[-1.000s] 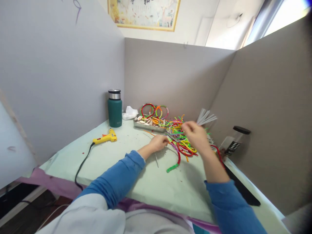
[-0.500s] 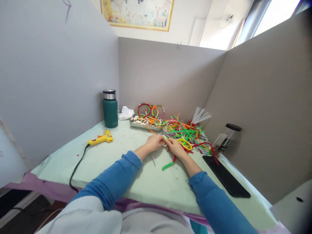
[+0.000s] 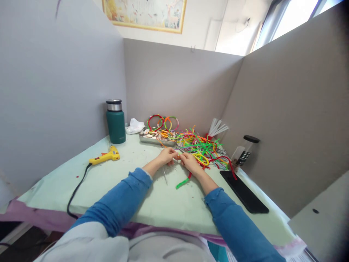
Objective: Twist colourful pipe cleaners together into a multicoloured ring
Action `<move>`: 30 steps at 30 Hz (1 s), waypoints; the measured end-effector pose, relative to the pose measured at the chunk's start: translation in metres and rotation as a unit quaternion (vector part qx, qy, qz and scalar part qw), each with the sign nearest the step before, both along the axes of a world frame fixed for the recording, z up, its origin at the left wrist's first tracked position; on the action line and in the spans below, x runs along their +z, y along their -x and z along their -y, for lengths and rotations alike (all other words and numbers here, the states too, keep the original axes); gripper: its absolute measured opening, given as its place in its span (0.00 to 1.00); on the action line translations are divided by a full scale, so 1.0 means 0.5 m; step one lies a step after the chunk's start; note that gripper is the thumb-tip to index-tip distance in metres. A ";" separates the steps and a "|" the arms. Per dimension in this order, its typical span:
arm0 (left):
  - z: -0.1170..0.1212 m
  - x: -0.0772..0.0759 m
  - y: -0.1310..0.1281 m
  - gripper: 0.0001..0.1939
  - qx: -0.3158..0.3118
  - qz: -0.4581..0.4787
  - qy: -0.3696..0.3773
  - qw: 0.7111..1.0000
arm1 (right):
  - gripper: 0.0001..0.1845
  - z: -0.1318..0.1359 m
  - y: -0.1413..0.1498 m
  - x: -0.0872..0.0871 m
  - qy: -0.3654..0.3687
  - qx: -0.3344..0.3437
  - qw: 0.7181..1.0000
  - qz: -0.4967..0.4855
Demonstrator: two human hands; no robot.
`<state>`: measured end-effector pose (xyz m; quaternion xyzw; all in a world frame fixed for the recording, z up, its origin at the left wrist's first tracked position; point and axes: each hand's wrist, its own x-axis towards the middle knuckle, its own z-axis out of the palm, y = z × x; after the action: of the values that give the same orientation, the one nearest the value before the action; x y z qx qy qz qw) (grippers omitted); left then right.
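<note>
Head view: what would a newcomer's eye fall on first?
Most likely the tangled heap of bright pipe cleaners, just beyond the right hand. Next, perhaps, the teal bottle standing at the back left of the table, and the yellow glue gun lying nearer the camera.

Left sleeve (image 3: 116, 203): plain blue, multiple transverse wrinkles, gathered cuff (image 3: 143, 176). Right sleeve (image 3: 240, 222): matching blue, uneven cuff edge (image 3: 212, 195). Garment (image 3: 84, 240): pale grey, creased. Left hand (image 3: 166, 157), right hand (image 3: 190, 162): bare.
</note>
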<state>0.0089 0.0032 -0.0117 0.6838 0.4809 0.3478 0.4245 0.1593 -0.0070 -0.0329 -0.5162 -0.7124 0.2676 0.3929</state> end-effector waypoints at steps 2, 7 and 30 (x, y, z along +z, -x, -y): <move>0.002 0.004 0.001 0.14 0.015 0.003 0.027 1.000 | 0.17 -0.001 -0.001 -0.002 -0.012 -0.002 1.000 0.005; 0.004 0.006 0.007 0.18 -0.001 -0.012 0.082 0.997 | 0.18 -0.001 -0.002 -0.006 -0.044 0.009 0.999 0.031; -0.002 0.000 0.001 0.08 0.025 -0.075 -0.084 0.993 | 0.18 0.006 0.006 0.005 -0.071 0.012 0.992 0.100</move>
<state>0.0083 0.0039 -0.0119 0.7290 0.4976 0.3453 0.3189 0.1562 -0.0099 -0.0302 -0.5027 -0.7712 0.1680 0.3525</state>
